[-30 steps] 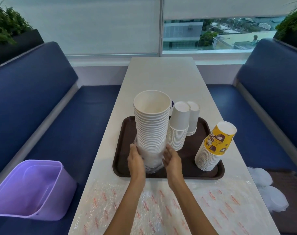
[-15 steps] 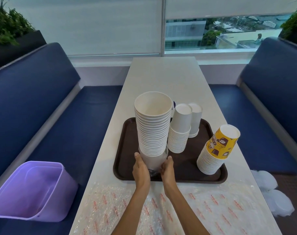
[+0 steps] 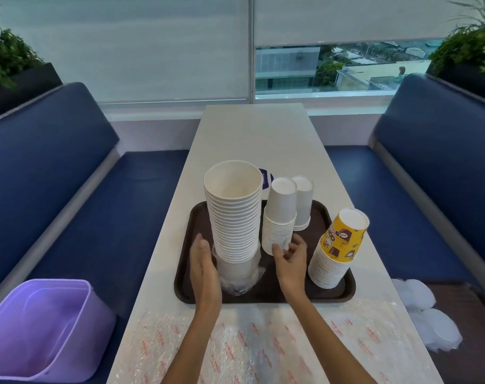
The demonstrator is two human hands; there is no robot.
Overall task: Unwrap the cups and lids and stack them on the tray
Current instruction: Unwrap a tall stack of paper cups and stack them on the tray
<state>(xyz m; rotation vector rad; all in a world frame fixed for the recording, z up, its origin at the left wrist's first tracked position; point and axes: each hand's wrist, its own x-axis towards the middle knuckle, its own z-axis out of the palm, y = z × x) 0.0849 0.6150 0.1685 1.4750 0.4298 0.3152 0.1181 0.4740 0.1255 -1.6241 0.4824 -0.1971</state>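
tall cup stack [image 3: 234,217]: likely light, tippy; slippery wrap [image 3: 240,275] bunched at base. left hand [image 3: 205,267] flat against wrap, right hand [image 3: 291,259] loose, empty. grip low.

Your one camera sits on your head. It looks forward and down along the table [image 3: 252,139] to the window [image 3: 332,67]. The tray [image 3: 266,288] is close below you.
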